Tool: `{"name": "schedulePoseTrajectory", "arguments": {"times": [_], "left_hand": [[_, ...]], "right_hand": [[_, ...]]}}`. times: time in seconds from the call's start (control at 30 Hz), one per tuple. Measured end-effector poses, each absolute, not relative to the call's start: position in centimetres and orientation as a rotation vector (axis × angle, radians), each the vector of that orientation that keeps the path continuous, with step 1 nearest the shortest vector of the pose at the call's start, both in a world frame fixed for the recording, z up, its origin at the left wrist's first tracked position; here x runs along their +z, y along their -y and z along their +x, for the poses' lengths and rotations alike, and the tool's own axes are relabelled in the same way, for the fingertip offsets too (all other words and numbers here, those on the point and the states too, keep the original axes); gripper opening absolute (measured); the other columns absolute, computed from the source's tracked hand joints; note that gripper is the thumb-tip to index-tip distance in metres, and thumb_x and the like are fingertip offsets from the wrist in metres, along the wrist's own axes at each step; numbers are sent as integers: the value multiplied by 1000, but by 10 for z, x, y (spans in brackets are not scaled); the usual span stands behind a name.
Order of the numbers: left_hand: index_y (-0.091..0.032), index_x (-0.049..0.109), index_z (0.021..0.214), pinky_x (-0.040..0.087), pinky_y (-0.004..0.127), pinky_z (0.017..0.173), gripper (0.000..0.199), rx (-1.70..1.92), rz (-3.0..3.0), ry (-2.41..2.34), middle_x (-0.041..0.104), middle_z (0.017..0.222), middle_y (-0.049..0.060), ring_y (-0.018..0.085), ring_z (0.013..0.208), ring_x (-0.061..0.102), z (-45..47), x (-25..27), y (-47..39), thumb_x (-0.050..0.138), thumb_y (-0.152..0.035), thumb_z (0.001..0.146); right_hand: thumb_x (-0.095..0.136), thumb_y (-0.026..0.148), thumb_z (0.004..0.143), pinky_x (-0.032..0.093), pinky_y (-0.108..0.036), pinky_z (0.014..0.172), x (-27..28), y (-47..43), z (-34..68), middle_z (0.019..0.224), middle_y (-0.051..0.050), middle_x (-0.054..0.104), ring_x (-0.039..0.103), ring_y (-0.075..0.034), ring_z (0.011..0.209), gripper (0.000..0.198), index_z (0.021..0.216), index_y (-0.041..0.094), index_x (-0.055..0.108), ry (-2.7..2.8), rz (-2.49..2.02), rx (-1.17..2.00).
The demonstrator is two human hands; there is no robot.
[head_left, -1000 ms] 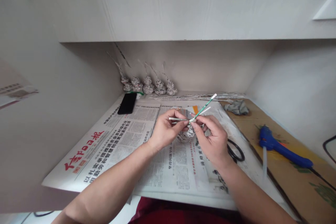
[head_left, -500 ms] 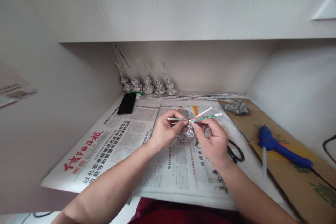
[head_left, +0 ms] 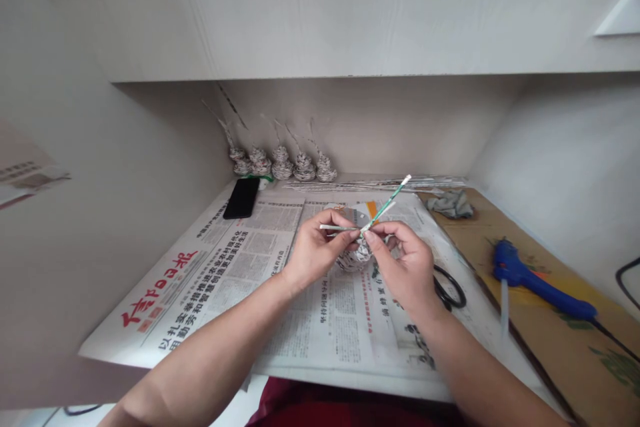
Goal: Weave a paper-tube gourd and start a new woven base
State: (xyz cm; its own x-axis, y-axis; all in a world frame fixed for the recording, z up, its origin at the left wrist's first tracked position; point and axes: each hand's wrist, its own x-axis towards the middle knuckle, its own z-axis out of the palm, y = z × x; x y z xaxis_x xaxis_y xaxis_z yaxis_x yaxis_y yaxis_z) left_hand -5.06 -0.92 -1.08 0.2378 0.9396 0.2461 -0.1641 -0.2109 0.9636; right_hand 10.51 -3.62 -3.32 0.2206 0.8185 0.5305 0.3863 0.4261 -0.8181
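A small woven paper gourd (head_left: pixel 353 260) sits between my hands above the newspaper, partly hidden by my fingers. Rolled paper strips rise from its top: a green one (head_left: pixel 390 204) points up and to the right, and a pale one (head_left: pixel 330 227) points left. My left hand (head_left: pixel 325 240) is closed, its thumb and forefinger pinching the pale strip at the gourd's top. My right hand (head_left: pixel 403 260) is closed too, with thumb and forefinger pressed together at the base of the green strip.
Several woven paper gourds (head_left: pixel 283 163) stand along the back wall near long paper rolls (head_left: pixel 380 185). A black phone (head_left: pixel 242 198) lies on the newspaper (head_left: pixel 240 247). To the right are scissors' black handles (head_left: pixel 453 288), a grey cloth (head_left: pixel 450 204) and a blue glue gun (head_left: pixel 535 280) on cardboard.
The green strip has swung from nearly level to a steep upward slant, crossing the other white strip. My right hand has shifted only slightly; the left stays in place.
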Motion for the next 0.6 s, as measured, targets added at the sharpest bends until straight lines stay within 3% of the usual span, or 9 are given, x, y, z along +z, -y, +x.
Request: {"name": "schedulePoseTrajectory", "arguments": {"times": [0.23,0.37,0.6], "left_hand": [[-11,60,77,55,21,60,20,1206,1422,-786,66,67,2,11,60,65,-52,-8,9,74,-26,75],[-11,62,76,54,20,59,19,1195,1432,-788,67,67,3,10,60,65,-52,-6,10,74,-25,75],[-11,63,77,55,20,58,19,1183,1393,-802,67,66,2,10,59,64,-51,-4,13,76,-24,73]], "right_hand": [[70,36,81,46,-28,72,-34,29,107,92,-1,68,61,-17,86,17,94,24,68,1287,-973,901],[73,34,79,45,-28,71,-37,29,109,85,0,68,59,-15,79,12,83,23,70,1263,-948,892],[73,33,78,41,-26,64,-34,31,109,76,2,63,54,-12,70,14,81,21,66,1277,-935,884]]}}
